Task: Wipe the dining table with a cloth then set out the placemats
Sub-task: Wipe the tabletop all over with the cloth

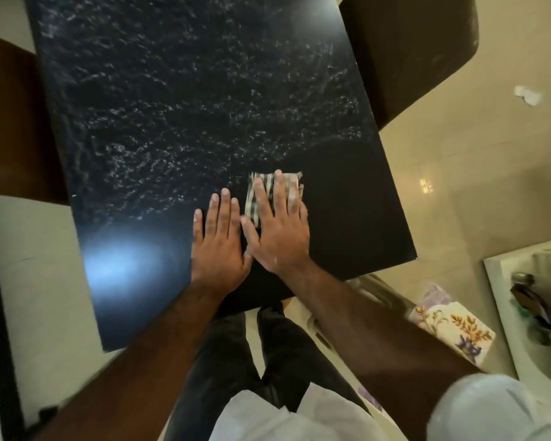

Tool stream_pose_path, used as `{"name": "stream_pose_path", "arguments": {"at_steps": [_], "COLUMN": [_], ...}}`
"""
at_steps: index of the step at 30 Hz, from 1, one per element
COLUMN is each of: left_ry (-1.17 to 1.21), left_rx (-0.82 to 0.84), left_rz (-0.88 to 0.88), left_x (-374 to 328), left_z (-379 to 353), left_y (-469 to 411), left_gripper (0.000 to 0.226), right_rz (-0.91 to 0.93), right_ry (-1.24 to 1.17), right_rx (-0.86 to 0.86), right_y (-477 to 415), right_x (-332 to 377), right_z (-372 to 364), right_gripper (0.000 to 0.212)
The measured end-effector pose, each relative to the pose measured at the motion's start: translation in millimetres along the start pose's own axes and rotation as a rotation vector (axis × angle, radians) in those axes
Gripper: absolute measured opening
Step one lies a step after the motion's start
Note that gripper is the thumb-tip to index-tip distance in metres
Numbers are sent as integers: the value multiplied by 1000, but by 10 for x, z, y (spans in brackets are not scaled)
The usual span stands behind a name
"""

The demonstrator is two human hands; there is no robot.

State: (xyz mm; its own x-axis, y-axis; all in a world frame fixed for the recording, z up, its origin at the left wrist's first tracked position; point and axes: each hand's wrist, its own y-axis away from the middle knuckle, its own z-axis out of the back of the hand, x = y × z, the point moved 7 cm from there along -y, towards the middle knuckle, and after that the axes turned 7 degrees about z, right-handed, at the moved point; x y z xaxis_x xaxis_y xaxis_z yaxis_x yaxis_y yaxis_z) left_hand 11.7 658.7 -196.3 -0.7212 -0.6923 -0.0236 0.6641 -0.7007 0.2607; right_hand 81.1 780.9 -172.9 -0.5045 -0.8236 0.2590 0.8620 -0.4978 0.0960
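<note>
**A:** How far has the person got with the wiping?

**B:** Partway, by the look of it. On the dining table (347,218), the near right patch around the cloth (261,189) is plain dark. A whitish speckled film (188,106) covers the middle, the far end and much of the left. Most of the top probably remains to be wiped.

**A:** And the placemats?

**B:** None lie on the table, so that step is not yet begun. A floral-patterned thing (455,326) sits off the near right corner, below table level. Whether it is the placemats cannot be told.

**A:** What are the hands doing?

**B:** The right hand (280,237) lies palm down on the striped cloth with its fingers straight and spread, pressing rather than clutching. The cloth is folded small, right of the table's middle and toward the near edge, and it shows past the fingertips. The left hand (218,246) rests flat on the bare tabletop just beside it on the left, fingers straight. It holds nothing, and its thumb is close against the right hand.
</note>
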Motion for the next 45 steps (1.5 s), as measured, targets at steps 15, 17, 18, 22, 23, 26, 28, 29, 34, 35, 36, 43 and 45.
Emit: {"name": "stream_pose_path", "arguments": {"at_steps": [15, 17, 18, 22, 23, 26, 28, 29, 34, 35, 36, 43, 45], "left_ry": [67, 89, 97, 181, 200, 218, 199, 183, 144, 141, 141, 145, 141], "left_rx": [20, 26, 35, 95, 85, -11, -72, -87, -65, -61, -58, -3, 9], "left_rz": [118, 111, 104, 91, 88, 25, -69, -109, -141, -145, -156, 74, 155], "left_x": [998, 1024, 1042, 1061, 1041, 827, 531, 376, 50, 70, 101, 1274, 1564], "left_z": [-140, -144, -149, -88, -25, 223, 371, 402, 291, 251, 229, 122, 127], "left_y": [384, 397, 401, 365, 326, 111, -107, -218, -552, -528, -474, -2, 8], "left_gripper": [102, 103, 104, 110, 109, 97, 87, 83, 76, 76, 76, 79, 79], "right_rz": [-117, -42, -6, 101, 99, -78, -233, -274, -265, -276, -288, -305, -285], "right_ry": [96, 82, 71, 8, -11, -36, -54, -61, 21, 30, 35, 60, 97], "right_rx": [-29, -42, -44, -15, -14, -113, -158, -146, -102, -107, -111, -73, -53], "right_y": [-446, -457, -444, -413, -398, -280, -169, -127, -61, -60, -62, -85, -90], "right_x": [210, 619, 776, 874, 776, 259, -76, -170, -206, -196, -190, -147, -117], "right_z": [-56, -143, -175, -139, -82, 122, 145, 100, -43, -46, -48, -10, -12], "right_gripper": [79, 78, 77, 71, 69, 65, 66, 67, 67, 67, 67, 71, 73]}}
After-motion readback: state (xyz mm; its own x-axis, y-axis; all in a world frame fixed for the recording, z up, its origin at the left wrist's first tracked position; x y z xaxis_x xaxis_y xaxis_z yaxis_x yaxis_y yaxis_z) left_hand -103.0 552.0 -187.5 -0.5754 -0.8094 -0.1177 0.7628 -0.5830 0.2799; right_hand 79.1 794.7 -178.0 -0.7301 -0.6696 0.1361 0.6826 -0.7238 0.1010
